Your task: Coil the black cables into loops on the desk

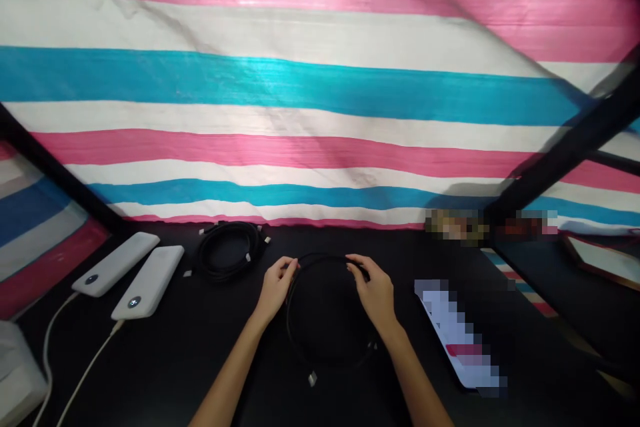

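The black cable (288, 327) forms a loop at lower centre, its top arc held between the fingers and thumbs of the left hand (274, 290) and right hand (374, 295). It looks light, thin and limp, so it will likely sag and swing; the top arc, away from the plug (313, 379), seems the surest hold.

The left hand (274, 290) and right hand (373, 293) grip a black cable loop (288, 327) on the table (395, 260), beside a coiled black cable (220, 273) and 2 white power banks (116, 264), before a striped tarp (320, 93).
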`<action>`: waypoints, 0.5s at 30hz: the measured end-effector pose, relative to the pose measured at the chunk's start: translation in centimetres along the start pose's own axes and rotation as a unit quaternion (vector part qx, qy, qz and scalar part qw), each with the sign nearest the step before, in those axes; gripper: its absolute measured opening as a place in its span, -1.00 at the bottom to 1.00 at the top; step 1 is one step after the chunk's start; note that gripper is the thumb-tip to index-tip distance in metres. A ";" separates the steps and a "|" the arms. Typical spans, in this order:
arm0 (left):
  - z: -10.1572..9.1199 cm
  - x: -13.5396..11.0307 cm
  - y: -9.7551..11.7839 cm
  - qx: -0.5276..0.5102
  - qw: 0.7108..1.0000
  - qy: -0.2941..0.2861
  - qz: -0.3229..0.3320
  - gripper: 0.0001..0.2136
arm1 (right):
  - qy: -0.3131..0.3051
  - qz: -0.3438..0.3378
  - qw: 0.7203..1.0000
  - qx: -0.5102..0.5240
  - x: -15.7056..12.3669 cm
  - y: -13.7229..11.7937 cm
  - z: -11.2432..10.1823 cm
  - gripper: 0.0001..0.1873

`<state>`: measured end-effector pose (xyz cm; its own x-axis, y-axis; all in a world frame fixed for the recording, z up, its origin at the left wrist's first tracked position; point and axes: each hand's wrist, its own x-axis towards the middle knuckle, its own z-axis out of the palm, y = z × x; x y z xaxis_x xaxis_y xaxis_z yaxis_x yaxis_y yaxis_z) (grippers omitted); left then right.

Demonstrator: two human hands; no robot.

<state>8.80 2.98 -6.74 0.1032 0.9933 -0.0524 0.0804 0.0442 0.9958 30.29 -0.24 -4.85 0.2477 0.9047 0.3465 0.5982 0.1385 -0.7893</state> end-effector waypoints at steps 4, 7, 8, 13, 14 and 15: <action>-0.4 -0.2 0.1 0.044 0.996 0.043 0.057 -0.64 | 0.084 0.047 0.994 0.048 0.0 -0.1 -0.7 -0.71; -0.6 -0.3 0.3 0.066 0.992 0.068 0.081 -0.65 | 0.150 0.077 0.979 0.115 0.1 -0.3 -1.4 -0.64; -0.6 -0.4 0.4 0.066 0.992 0.068 0.081 -0.65 | 0.165 0.080 0.974 0.132 0.2 -0.3 -1.6 -0.62; 0.1 -0.8 0.1 0.005 0.998 0.034 0.046 -0.62 | 0.168 0.072 0.971 0.152 -0.1 -0.3 -1.2 -0.62; 0.2 -0.9 0.0 -0.011 0.999 0.022 0.037 -0.62 | 0.155 0.069 0.975 0.145 -0.3 -0.3 -1.0 -0.62; 0.4 -1.0 -0.2 -0.025 0.999 0.012 0.028 -0.61 | 0.142 0.067 0.978 0.141 -0.4 -0.3 -0.8 -0.62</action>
<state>9.06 1.95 -6.88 0.0819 0.9966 0.0053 0.0264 -0.0075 0.9996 30.61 -0.92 -4.36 0.5350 0.7796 0.3257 0.3224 0.1679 -0.9316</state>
